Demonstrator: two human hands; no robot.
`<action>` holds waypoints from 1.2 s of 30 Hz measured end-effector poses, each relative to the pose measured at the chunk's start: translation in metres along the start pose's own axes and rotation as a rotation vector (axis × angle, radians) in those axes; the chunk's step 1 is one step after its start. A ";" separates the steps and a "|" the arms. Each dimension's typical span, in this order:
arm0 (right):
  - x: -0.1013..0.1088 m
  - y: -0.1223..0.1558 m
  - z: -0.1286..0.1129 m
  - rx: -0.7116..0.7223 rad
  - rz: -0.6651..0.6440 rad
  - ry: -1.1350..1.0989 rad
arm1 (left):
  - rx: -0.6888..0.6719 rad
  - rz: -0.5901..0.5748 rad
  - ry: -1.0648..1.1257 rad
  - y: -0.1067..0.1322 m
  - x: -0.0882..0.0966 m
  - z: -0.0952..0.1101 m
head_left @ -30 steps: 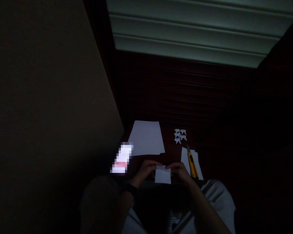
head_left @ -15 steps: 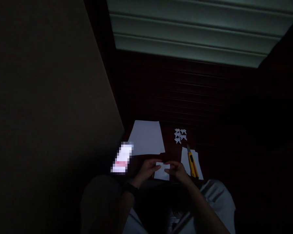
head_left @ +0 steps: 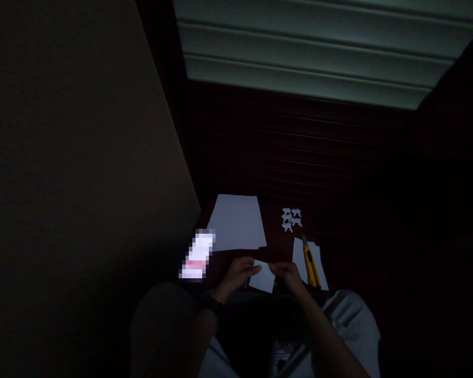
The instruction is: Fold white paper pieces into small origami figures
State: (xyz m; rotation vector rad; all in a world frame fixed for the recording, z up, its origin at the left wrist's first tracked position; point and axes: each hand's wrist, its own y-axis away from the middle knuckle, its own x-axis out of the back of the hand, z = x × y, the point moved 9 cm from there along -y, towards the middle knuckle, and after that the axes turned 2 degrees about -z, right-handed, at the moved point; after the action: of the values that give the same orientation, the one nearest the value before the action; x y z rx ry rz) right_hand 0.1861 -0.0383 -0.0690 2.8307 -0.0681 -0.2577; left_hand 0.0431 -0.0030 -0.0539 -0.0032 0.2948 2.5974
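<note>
Near the front edge of a small dark table (head_left: 275,244), a small white piece of paper (head_left: 262,278) is held between my two hands, tilted slightly. My left hand (head_left: 239,273) pinches its upper left side, with the thumb on top and the fingers behind. At its upper right corner, my right hand (head_left: 287,275) grips it between thumb and fingers. A yellow utility knife (head_left: 312,268), its blade pointing away from me, lies just right of my right hand on some white paper (head_left: 298,257).
Large white sheets (head_left: 236,223) lie at the back left. Several small folded paper shapes (head_left: 290,218) are grouped at the back right. A lit, blurred-out screen (head_left: 197,255) is at the left edge. A wall (head_left: 102,131) rises on the left, and slatted shutters (head_left: 307,52) stand beyond.
The small paper has turned a little clockwise. My right hand's fingers have drawn in from across its top to its upper right corner. My left hand has barely moved.
</note>
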 end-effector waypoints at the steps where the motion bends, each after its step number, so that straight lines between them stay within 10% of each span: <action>1: 0.000 0.000 0.003 -0.025 0.004 -0.021 | -0.001 0.024 0.014 -0.001 0.001 -0.001; 15: -0.009 0.005 0.006 -0.100 -0.110 0.004 | 0.026 0.155 0.164 -0.003 0.011 -0.005; 26: -0.023 0.012 -0.026 0.144 -0.171 0.042 | -0.124 0.203 0.043 -0.002 0.012 0.010; 36: -0.018 0.008 -0.020 0.124 -0.166 -0.008 | -0.059 0.085 0.020 0.005 0.006 0.011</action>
State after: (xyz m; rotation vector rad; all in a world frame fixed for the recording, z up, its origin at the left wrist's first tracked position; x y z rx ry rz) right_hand 0.1721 -0.0392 -0.0451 2.9619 0.1547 -0.3110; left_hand 0.0364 -0.0016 -0.0426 -0.0386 0.2296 2.6905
